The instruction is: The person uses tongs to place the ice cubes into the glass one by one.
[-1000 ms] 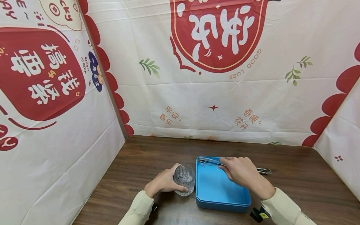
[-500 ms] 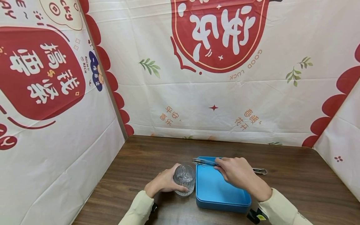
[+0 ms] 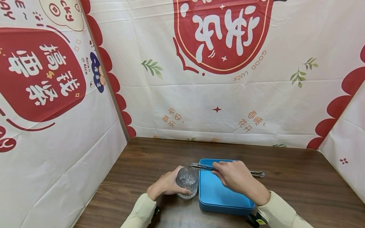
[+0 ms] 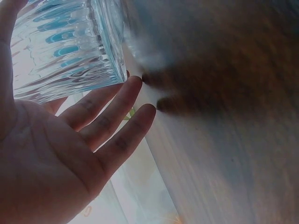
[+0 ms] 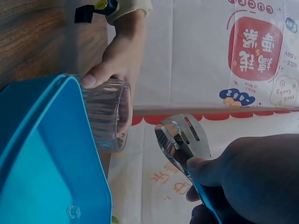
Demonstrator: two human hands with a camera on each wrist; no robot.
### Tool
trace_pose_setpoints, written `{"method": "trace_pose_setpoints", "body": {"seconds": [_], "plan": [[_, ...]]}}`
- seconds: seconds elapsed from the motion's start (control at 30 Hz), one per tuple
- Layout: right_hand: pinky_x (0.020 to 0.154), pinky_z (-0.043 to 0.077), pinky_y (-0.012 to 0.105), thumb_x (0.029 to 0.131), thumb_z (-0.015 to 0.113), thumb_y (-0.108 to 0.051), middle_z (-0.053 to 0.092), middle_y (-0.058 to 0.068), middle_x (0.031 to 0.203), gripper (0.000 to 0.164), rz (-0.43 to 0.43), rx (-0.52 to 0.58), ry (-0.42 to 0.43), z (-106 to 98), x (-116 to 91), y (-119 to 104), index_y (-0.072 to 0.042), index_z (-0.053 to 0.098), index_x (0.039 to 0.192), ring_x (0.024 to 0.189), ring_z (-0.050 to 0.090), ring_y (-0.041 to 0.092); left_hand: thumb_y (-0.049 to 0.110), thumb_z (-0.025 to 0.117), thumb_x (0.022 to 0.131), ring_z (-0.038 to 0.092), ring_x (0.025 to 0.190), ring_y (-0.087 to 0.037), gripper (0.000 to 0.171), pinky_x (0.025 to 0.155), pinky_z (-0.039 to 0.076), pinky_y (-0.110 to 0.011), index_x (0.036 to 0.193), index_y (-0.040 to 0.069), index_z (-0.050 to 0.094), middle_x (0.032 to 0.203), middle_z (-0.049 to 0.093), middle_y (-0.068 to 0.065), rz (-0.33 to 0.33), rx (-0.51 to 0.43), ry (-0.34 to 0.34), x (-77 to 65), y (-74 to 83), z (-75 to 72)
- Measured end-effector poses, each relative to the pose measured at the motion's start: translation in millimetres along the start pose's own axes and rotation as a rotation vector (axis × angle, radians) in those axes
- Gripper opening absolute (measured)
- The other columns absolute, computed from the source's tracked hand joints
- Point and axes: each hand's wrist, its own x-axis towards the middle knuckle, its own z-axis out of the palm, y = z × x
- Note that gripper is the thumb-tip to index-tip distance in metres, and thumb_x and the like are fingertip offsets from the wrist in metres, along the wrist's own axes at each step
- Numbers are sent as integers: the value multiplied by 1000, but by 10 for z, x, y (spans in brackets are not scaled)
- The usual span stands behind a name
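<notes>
In the head view, a ribbed clear glass (image 3: 187, 183) stands upright on the table, left of a blue box (image 3: 222, 193). My left hand (image 3: 167, 183) holds the glass between thumb and fingers. Two of its fingertips (image 4: 148, 112) reach close to the tabletop in the left wrist view. My right hand (image 3: 235, 175) grips metal tongs (image 5: 187, 135) with slotted heads, above the far part of the box. The tongs point left, and their heads overlap the glass's far rim in the head view. A small clear faceted piece (image 5: 73, 212) lies inside the box.
The brown wooden table (image 3: 154, 152) carries the glass and the box. White printed cloth (image 3: 199, 95) hangs behind the table, and more cloth (image 3: 71, 152) stands along the left side. A band with a black device (image 3: 253, 220) sits at my right wrist.
My right hand has moved left with the tongs, bringing their heads from over the box's far left corner to the glass rim. The left hand and glass have stayed in place.
</notes>
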Motion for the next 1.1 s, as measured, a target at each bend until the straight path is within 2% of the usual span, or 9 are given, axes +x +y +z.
{"method": "trace_pose_setpoints", "body": {"seconds": [0.5,1.1], "plan": [[42,25,20,95,66,-28,46,-11,63,15,19,61,-69,57,32,-104,-20,58,85,45,31,2,65,83,64,59,89,-11,88,77,49,-36,135,30,44,104,64,8,-15,-10,-10,-37,25,4],[42,27,20,95,66,-31,47,-8,65,14,39,40,-95,81,25,-133,-18,62,93,45,35,3,64,84,64,59,90,-12,89,77,49,-36,136,30,44,106,63,7,-12,-8,-12,-58,22,1]]}}
